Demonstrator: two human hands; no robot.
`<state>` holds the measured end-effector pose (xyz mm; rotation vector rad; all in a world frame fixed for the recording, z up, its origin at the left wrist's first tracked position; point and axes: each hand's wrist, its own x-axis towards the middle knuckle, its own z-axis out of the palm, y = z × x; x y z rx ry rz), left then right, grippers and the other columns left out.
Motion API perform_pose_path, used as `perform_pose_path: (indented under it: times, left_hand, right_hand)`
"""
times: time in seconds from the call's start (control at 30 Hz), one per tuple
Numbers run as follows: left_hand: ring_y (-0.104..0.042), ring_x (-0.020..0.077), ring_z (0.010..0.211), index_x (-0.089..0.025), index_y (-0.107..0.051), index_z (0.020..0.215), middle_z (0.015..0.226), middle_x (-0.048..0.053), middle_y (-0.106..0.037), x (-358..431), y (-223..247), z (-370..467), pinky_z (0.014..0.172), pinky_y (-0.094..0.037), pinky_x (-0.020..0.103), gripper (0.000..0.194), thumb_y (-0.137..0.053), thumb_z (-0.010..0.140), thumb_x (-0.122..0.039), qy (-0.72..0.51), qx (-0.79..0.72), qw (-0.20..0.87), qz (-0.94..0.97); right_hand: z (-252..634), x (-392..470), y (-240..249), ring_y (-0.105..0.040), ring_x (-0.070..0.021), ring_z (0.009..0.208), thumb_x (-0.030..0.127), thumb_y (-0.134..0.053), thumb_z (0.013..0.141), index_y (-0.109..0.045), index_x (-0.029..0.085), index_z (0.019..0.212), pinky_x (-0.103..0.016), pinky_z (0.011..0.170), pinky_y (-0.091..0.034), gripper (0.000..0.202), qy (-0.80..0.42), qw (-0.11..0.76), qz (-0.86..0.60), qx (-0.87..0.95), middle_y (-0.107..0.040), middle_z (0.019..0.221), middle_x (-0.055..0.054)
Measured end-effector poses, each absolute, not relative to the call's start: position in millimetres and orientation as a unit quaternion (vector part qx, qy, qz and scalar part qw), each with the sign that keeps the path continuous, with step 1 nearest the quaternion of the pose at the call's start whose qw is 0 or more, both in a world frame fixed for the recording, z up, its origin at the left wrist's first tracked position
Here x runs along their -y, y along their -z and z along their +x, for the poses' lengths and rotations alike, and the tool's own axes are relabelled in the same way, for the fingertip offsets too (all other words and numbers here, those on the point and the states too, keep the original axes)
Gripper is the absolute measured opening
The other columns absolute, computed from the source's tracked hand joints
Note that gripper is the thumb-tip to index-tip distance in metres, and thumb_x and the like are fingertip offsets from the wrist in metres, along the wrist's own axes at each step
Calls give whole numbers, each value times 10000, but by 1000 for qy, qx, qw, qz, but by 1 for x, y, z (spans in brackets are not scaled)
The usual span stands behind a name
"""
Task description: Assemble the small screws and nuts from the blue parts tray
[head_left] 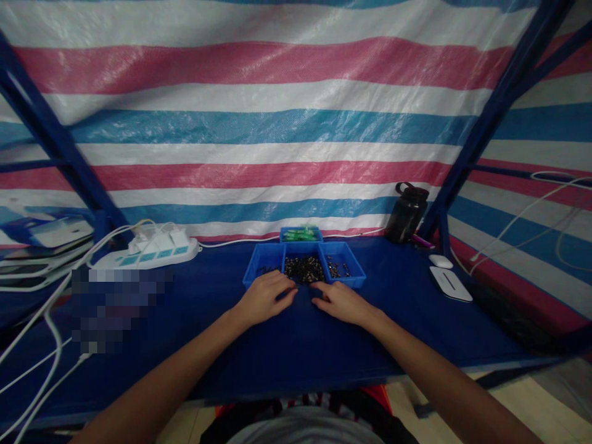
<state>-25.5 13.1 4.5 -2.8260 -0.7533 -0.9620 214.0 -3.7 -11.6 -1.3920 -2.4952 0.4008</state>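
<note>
My left hand [268, 297] rests at the front edge of the left blue bin [252, 266], its fingers curved toward the middle bin and its thumb apart from them. Nothing shows between those fingers. My right hand [342, 300] is by the front of the middle blue bin [301, 248], index finger reaching to its edge and thumb held lower, with no object visible in it. Many small dark and brassy parts [305, 269] fill the middle bin. A few similar metal pieces [337, 266] lie in the right blue bin [354, 268]. Dark thin pieces [266, 270] in the left bin are partly hidden by my left hand.
Behind stands a small blue bin [283, 232] of green pieces [300, 234]. A white power strip [171, 254] with plugs and cables is at left, near stacked devices [41, 265]. At right are a dark bottle [407, 213], a white case [441, 261] and a flat white device [451, 283].
</note>
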Motion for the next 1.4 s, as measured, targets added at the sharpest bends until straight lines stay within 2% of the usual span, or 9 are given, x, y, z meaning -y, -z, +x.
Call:
perform_pose_path:
  times: [0.27, 0.37, 0.47, 0.67, 0.8, 0.93, 1.13, 1.27, 1.4]
  left_hand:
    - [-531, 190, 753, -168, -609, 753, 735, 35, -592, -38, -10, -48, 716, -407, 320, 184, -523, 890, -256, 290, 444, 133, -837]
    - [-528, 236, 890, -175, -640, 850, 875, 66, -598, -38, -7, -47, 766, -413, 357, 112, -560, 863, -252, 294, 468, 162, -817]
    - [-500, 254, 1020, -170, -623, 1004, 1027, 92, -574, -35, -7, -45, 870, -403, 397, 166, -555, 869, -240, 322, 444, 175, -818]
    - [-538, 202, 925, -153, -604, 1019, 984, 87, -591, -21, -8, -34, 826, -442, 332, 181, -460, 924, -210, 296, 286, 126, -902]
    - [-567, 166, 800, -153, -604, 999, 856, 60, -611, -11, 0, -25, 748, -453, 279, 210, -407, 942, -198, 207, 207, 95, -951]
    - [-600, 146, 749, -180, -593, 1024, 832, 27, -621, -8, 9, -20, 671, -449, 236, 190, -426, 941, -221, 127, 222, 48, -966]
    - [-629, 145, 792, -211, -579, 1035, 874, 5, -635, -9, 11, -19, 666, -440, 216, 166, -447, 943, -253, 94, 260, -4, -961]
    - [-630, 154, 826, -209, -577, 1057, 891, 14, -643, -9, 13, -18, 708, -446, 223, 192, -442, 953, -297, 104, 274, -12, -956]
    - [-623, 160, 841, -204, -576, 1073, 887, 18, -641, -10, 17, -16, 733, -447, 231, 215, -463, 949, -338, 129, 281, -13, -951]
  right_hand:
    - [214, 2, 13, -655, -192, 702, 384, -469, 913, -508, 151, 1323, -253, 643, -413, 473, -132, 122, -503, 845, -718, 777, -59]
    - [214, 2, 13, -660, -200, 724, 383, -469, 912, -523, 164, 1313, -257, 659, -419, 461, -131, 115, -503, 847, -721, 800, -63]
    - [213, 2, 14, -661, -204, 738, 378, -461, 916, -520, 161, 1317, -263, 676, -422, 459, -129, 112, -500, 849, -722, 818, -71]
    - [213, 3, 12, -658, -196, 746, 378, -472, 918, -564, 185, 1264, -258, 689, -419, 407, -129, 116, -498, 850, -720, 855, -71]
    - [212, 3, 13, -658, -197, 752, 361, -495, 908, -533, 182, 1292, -253, 672, -409, 425, -126, 118, -507, 845, -715, 847, -73]
    - [212, 3, 13, -643, -181, 710, 354, -492, 911, -585, 200, 1215, -245, 633, -380, 353, -128, 113, -505, 846, -702, 808, -53]
    - [213, 3, 11, -596, -143, 657, 238, -495, 892, -640, 204, 1008, -224, 592, -317, 189, -134, 113, -494, 851, -660, 730, -13]
    - [213, 3, 10, -572, -128, 624, 192, -501, 873, -635, 196, 982, -217, 575, -302, 172, -134, 112, -475, 862, -640, 701, 0]
    - [212, 7, 8, -571, -123, 612, 218, -481, 901, -619, 195, 991, -213, 570, -306, 166, -141, 125, -429, 883, -635, 688, 9]
